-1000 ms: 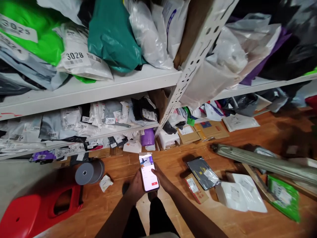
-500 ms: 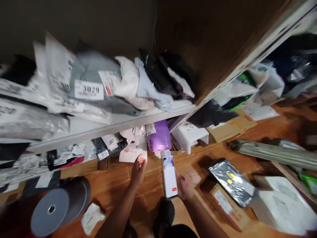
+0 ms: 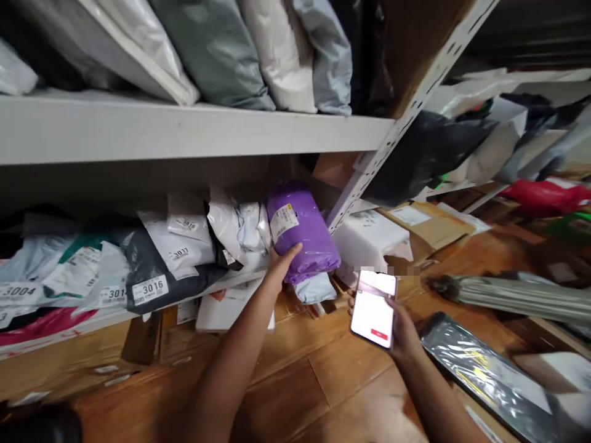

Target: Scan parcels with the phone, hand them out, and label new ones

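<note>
Two hands are at work, and the nearer one, the right hand point(image 3: 404, 329), holds a phone point(image 3: 373, 306) low over the wooden floor point(image 3: 295, 381), fingers clamped round its edge and its lit white screen turned up towards the camera. Just past it, the left hand point(image 3: 281, 266) stretches out to the lowest shelf, fingers apart and extended, their tips touching the lower front edge of a purple parcel point(image 3: 302, 237). As far as can be judged, the parcel has been reached but not gripped: it sits in its place on the shelf, nothing is closed around it, so drawing it out and any checking against the phone appear to be left to do.

That parcel is a plump, soft-looking plastic mailer of glossy violet, wrinkled at the folds, with a white label point(image 3: 282, 220) bearing a small yellow mark on its upper left face. It lies at the right-hand end of the row, against the slanted perforated upright point(image 3: 397, 129), resting on a pale blue packet point(image 3: 314, 287). To its left stand white and grey bags, one dark one labelled 3016 point(image 3: 150, 288). Further right a white box point(image 3: 369, 237) and a flat cardboard parcel point(image 3: 427, 224) lie on the floor. Above, the shelf board point(image 3: 184, 129) carries more grey and white bags.
</note>
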A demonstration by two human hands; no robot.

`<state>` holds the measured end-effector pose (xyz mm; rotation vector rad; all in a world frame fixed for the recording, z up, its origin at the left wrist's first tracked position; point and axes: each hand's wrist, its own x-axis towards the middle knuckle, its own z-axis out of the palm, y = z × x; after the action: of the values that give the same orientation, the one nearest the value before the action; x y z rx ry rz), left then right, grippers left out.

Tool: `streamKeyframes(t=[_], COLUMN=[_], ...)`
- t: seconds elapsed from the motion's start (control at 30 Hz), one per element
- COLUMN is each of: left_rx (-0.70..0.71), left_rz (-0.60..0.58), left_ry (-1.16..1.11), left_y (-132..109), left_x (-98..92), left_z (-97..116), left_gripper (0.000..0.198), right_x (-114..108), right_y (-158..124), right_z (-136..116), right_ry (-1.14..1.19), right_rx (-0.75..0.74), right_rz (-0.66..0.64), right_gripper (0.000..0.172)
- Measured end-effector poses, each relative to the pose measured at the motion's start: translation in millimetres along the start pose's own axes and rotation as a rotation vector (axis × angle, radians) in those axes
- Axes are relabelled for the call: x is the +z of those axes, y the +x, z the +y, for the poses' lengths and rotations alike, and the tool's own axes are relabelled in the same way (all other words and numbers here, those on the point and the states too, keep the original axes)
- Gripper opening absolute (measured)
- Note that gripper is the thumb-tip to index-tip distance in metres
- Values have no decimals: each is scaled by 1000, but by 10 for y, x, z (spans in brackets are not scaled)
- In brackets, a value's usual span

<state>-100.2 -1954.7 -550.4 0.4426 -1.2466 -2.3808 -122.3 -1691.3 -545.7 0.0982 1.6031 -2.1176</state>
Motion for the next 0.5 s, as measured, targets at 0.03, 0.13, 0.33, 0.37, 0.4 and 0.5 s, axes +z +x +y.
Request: streamKeyframes(t=[0.03, 0.13, 0.33, 0.37, 0.4, 0.5], left_rx=[-51, -205, -132, -106, -81, -14], left_rz=[-1, -44, -4, -4, -7, -28], left_ry=[10, 38, 101, 102, 99, 37], left_y=[43, 116, -71, -135, -204, -412], left_x=[13, 50, 90, 89, 81, 6], left_z=[41, 108, 4, -37, -86, -298], left_gripper=[85, 75, 66, 66, 66, 64], right_x=[-26, -45, 59, 70, 76, 60], right_y=[53, 200, 424, 444, 458, 483], right_z=[74, 380, 809, 818, 815, 781], right_ry=[-11, 24, 159, 178, 195, 234], right_rx=[24, 82, 42, 36, 32, 34], right_rz=[7, 37, 23, 19, 15, 17], right_gripper=[36, 27, 29, 30, 31, 34])
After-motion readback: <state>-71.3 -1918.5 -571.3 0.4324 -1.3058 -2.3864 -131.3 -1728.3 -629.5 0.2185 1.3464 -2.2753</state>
